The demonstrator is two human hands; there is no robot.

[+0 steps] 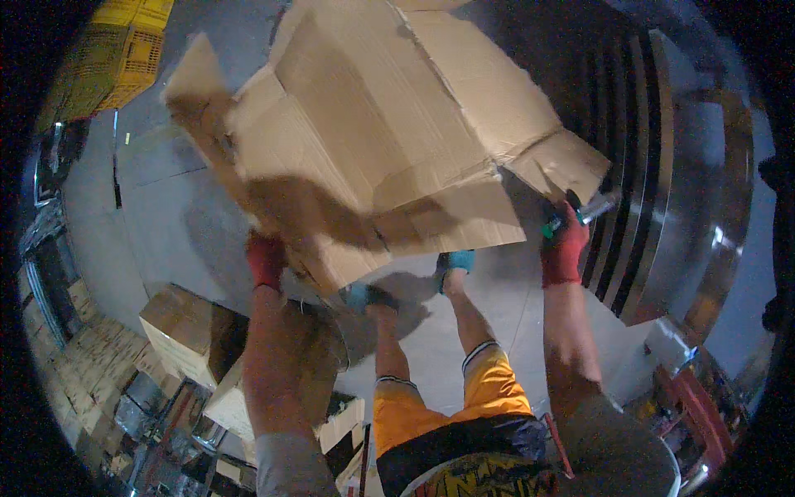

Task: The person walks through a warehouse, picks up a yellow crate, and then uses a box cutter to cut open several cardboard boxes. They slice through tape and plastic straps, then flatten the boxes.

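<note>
A large flattened brown cardboard box [348, 124] is spread out in front of me, its flaps folded out at the left and right and creases running across it. My left hand [265, 258], in a red glove, is closed on its near left edge; the fingers are partly hidden by shadow and board. At the near right corner flap [563, 166] is my right hand [565, 244], also red-gloved. It is closed round a small tool [596, 209] with a green part and a silvery cylinder, whose exact kind I cannot make out. The fingertips sit against the flap or just below it.
Yellow plastic crates [124, 54] stand at the far left. A stack of dark and grey long panels [633, 174] rises at the right. Closed cartons [186, 331] are at the lower left, and a red metal frame [704, 414] is at the lower right. My feet are below the cardboard.
</note>
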